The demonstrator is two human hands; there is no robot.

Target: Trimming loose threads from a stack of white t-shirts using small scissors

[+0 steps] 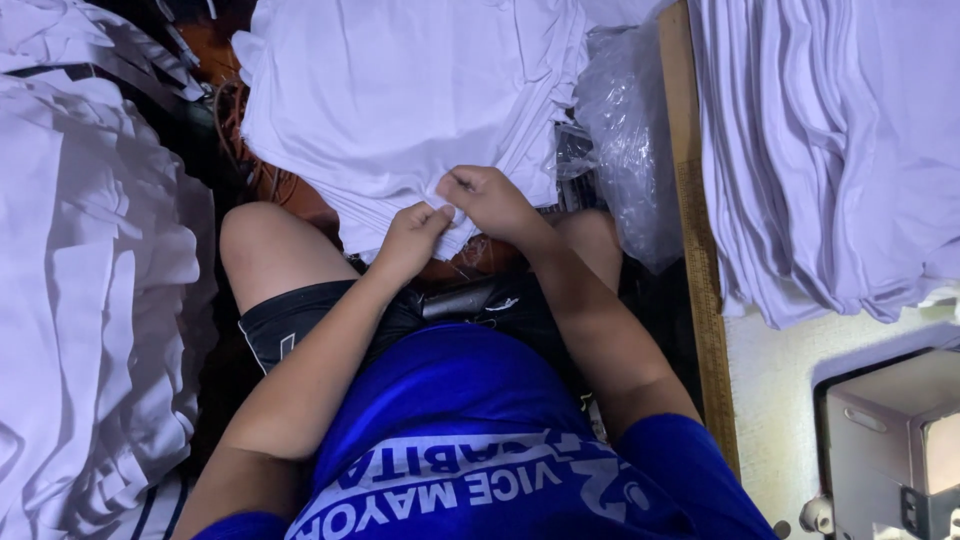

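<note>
Blue shirt (470, 440) nearest the lens; both hands raised to a stack of white cloth.

From the head view, the near edge of the white cloth stack (400, 100) is pinched by the left hand (415, 238) and the right hand (485, 198), fingers closed on the fabric above the knees; clear plastic wrap (625, 130) lies beside it; more white garments (830, 150) are heaped on the table (775, 400) to the right.

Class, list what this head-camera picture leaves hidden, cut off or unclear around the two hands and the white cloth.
- Head view: the left hand and right hand pinch the white cloth pile; fingertips hide what is gripped.
- The pile's far side is cut off by the top edge.
- The machine is cut off at the corner.
- Under the plastic bag: hidden.
</note>
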